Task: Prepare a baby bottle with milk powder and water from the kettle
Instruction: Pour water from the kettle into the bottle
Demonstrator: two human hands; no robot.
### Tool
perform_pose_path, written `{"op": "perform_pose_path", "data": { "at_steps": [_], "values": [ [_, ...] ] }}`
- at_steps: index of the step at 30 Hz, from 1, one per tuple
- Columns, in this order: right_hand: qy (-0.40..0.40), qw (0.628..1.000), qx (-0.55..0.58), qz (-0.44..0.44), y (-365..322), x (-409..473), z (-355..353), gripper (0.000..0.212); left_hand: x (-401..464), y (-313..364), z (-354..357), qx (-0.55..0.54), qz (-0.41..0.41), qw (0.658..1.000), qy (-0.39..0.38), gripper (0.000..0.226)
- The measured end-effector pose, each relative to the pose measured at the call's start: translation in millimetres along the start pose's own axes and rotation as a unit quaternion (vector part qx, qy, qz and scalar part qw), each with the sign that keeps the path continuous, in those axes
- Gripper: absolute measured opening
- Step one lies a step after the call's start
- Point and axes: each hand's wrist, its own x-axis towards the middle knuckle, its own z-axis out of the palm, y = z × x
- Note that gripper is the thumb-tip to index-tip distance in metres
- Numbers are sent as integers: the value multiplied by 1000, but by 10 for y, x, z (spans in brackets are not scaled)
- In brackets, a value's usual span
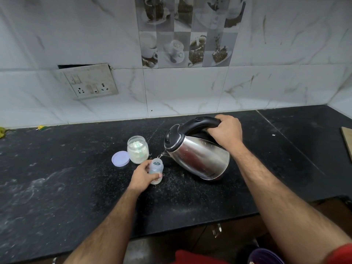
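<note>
The baby bottle [156, 171] stood upright on the black tabletop [57, 178], with the left hand [143, 176] curled round its side, thumb across the front. The right hand [225, 130] gripped the black handle of the steel kettle [198, 159], which was tilted to the left so that a thin stream of water ran from its spout into the bottle's open mouth. Just behind the left hand stood the open powder jar [137, 149], its lid [120, 158] lying beside it.

Black stone counter [57, 187], marble-look wall tiles [276, 82], switch-and-socket plate [91, 83] (hanging crooked), coffee-cup picture tiles [186, 35]
</note>
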Motion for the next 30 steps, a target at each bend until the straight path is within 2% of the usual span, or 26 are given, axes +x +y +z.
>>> {"op": "perform_pose_path", "data": {
  "at_steps": [8, 17, 30],
  "values": [
    [8, 1000, 9, 3, -5, 16, -39, 31, 3, -13, 1, 3, -7, 1000, 2, 58],
    [14, 1000, 15, 3, -6, 48, -58, 15, 9, -26, 8, 6, -10, 1000, 5, 58],
    [21, 1000, 8, -2, -45, 75, -83, 18, 27, -37, 19, 2, -13, 1000, 4, 61]
  ]
}}
